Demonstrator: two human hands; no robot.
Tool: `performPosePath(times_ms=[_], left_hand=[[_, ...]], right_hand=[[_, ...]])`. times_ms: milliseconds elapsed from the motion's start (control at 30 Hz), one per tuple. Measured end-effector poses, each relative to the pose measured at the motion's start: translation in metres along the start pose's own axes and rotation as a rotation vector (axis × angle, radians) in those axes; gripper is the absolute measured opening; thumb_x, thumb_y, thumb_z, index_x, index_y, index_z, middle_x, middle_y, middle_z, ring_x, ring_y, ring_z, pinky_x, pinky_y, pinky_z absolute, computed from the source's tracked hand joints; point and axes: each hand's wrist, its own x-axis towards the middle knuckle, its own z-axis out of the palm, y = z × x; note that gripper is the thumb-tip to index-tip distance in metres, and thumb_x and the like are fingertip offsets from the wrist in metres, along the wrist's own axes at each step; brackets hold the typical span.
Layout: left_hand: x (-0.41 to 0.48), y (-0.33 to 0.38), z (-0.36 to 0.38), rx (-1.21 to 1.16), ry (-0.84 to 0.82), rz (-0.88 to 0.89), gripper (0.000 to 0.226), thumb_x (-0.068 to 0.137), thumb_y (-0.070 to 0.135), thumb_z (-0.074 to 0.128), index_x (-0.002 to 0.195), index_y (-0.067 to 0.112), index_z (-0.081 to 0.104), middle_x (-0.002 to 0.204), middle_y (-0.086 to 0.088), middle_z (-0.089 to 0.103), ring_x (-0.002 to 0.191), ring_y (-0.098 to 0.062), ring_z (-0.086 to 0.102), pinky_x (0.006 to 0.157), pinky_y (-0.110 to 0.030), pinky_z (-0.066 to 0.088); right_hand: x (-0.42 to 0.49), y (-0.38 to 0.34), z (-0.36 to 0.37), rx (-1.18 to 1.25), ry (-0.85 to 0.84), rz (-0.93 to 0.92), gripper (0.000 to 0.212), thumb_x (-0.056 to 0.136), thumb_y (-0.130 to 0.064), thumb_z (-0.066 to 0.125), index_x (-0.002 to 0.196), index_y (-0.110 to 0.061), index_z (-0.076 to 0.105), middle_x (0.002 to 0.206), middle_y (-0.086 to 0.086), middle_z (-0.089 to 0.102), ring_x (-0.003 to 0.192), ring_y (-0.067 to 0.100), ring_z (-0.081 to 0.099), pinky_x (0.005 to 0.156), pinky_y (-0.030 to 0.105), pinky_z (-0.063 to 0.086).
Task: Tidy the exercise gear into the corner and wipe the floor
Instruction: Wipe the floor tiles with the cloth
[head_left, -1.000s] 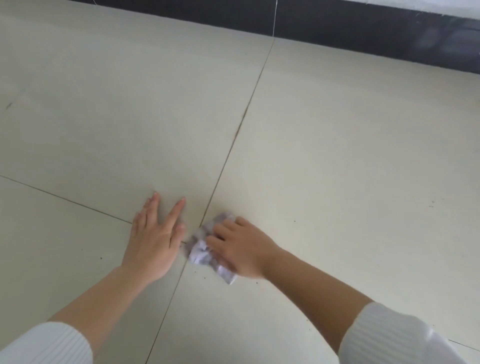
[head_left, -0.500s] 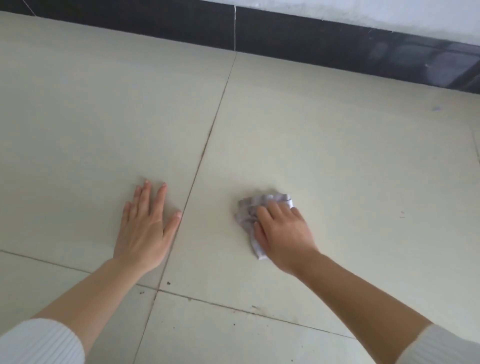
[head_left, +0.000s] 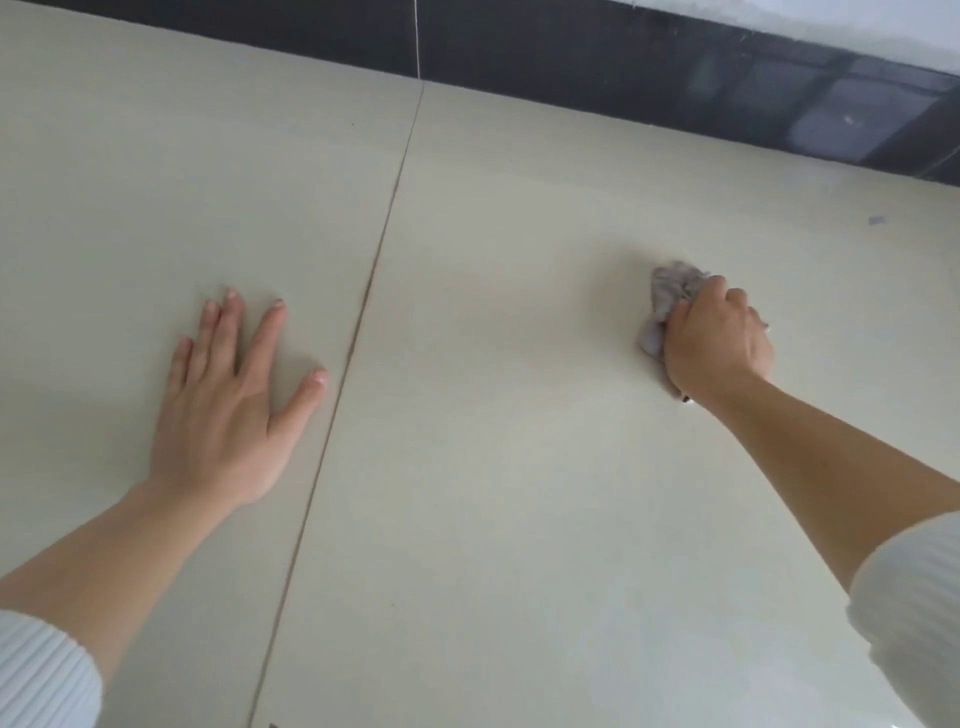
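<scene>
on the tiled floor (head_left: 493, 415), right hand (head_left: 719, 338) grips crumpled cloth (head_left: 670, 296); left hand (head_left: 228, 415) lies flat, fingers spread

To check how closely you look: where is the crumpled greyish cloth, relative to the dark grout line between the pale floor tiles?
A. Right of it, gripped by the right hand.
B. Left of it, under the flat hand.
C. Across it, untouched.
A: the right hand grips the crumpled greyish cloth well right of the dark grout line, while the left hand lies flat left of it.
</scene>
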Motion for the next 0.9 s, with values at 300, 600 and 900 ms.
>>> performPosePath(times_ms=[300,600,900], left_hand=[[-0.003,0.004,-0.007,-0.039,-0.006,-0.019,0.071,0.087,0.056,0.027,0.150,0.024,0.023,0.159,-0.014,0.014,0.148,-0.025,0.009,0.118,-0.043,0.011],[0.000,0.005,-0.012,-0.044,-0.080,-0.021,0.070,0.088,0.054,0.025,0.151,0.022,0.022,0.159,-0.014,0.012,0.148,-0.027,0.006,0.117,-0.045,0.011],[0.002,0.006,-0.011,-0.050,-0.062,-0.020,0.070,0.087,0.054,0.028,0.149,0.021,0.026,0.158,-0.016,0.017,0.147,-0.028,0.011,0.115,-0.045,0.013]], right_hand=[[-0.082,-0.112,0.015,-0.020,-0.053,-0.500,0.031,0.090,-0.019,0.057,0.117,-0.005,0.055,0.107,0.018,0.058,0.090,0.038,0.059,0.071,0.041,0.046],[-0.180,-0.115,-0.001,-0.064,-0.424,-0.616,0.054,0.056,-0.029,0.085,0.103,-0.021,0.059,0.097,-0.004,0.057,0.086,0.021,0.060,0.061,0.028,0.041],[-0.086,-0.047,-0.014,0.069,-0.245,-0.013,0.035,0.099,-0.025,0.038,0.133,-0.015,0.038,0.130,0.013,0.045,0.114,0.034,0.049,0.083,0.040,0.043]])
